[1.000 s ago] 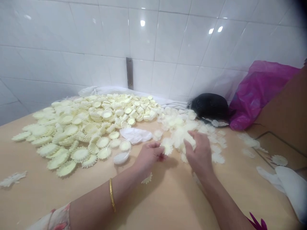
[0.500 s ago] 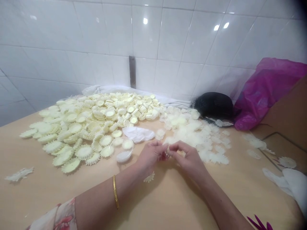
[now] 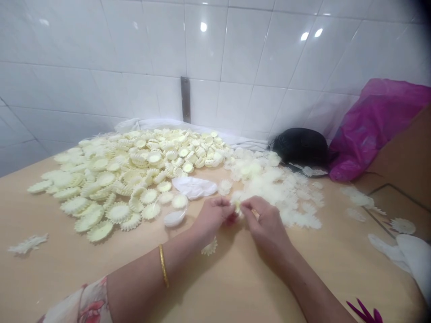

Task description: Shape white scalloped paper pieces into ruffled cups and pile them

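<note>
My left hand (image 3: pixel 213 216) and my right hand (image 3: pixel 266 224) meet over the tan table (image 3: pixel 235 278), fingertips pinched together on a small pale flower piece (image 3: pixel 237 208). A gold bangle (image 3: pixel 163 271) sits on my left wrist. Just beyond the hands lies a loose heap of flat white petal pieces (image 3: pixel 272 184). To the left spreads a big pile of cream fluted flower cups (image 3: pixel 134 170). One loose flower piece (image 3: pixel 209 247) lies under my left wrist.
A white cloth scrap (image 3: pixel 193 186) and a small clear dish (image 3: pixel 174 218) lie near the left hand. A black bag (image 3: pixel 299 147) and a magenta plastic bag (image 3: pixel 373 121) stand at the back right against the tiled wall. White cloth (image 3: pixel 409 255) lies at the right edge.
My right hand left the white petal heap and came to my left hand. Both hands now pinch one small piece between them.
</note>
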### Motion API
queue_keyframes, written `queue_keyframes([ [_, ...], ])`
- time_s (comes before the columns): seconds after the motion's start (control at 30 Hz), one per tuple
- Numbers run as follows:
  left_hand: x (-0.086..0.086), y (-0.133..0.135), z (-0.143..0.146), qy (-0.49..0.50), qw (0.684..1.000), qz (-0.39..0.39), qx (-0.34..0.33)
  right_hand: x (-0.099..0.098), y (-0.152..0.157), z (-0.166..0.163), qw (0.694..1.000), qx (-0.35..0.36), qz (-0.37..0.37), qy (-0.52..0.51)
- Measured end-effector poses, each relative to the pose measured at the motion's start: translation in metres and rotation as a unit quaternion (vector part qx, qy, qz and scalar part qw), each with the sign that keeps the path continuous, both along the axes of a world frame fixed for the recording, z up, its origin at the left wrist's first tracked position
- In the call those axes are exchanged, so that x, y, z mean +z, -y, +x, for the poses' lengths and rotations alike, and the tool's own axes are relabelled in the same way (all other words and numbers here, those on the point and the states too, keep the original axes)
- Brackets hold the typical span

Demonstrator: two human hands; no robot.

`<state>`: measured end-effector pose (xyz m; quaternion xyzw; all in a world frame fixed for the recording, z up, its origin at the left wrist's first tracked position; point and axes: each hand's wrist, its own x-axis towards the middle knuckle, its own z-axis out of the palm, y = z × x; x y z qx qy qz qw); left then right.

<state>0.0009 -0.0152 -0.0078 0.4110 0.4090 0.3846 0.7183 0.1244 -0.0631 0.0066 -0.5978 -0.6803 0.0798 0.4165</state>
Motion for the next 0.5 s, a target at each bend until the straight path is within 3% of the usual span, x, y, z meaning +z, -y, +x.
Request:
queue_keyframes([
  [0.13, 0.008, 0.002, -0.003, 0.066, 0.997, -0.010, -0.035, 0.002, -0.002, 0.003, 0.996, 0.015, -0.034, -0.080],
  [0.27, 0.018, 0.003, -0.007, 0.140, 0.978, 0.010, -0.152, -0.001, -0.007, 0.009, 0.970, 0.059, -0.093, -0.219],
  [0.5, 0.008, -0.009, -0.010, -0.041, 0.994, 0.101, -0.027, -0.003, -0.009, 0.013, 0.924, 0.019, -0.062, -0.377],
])
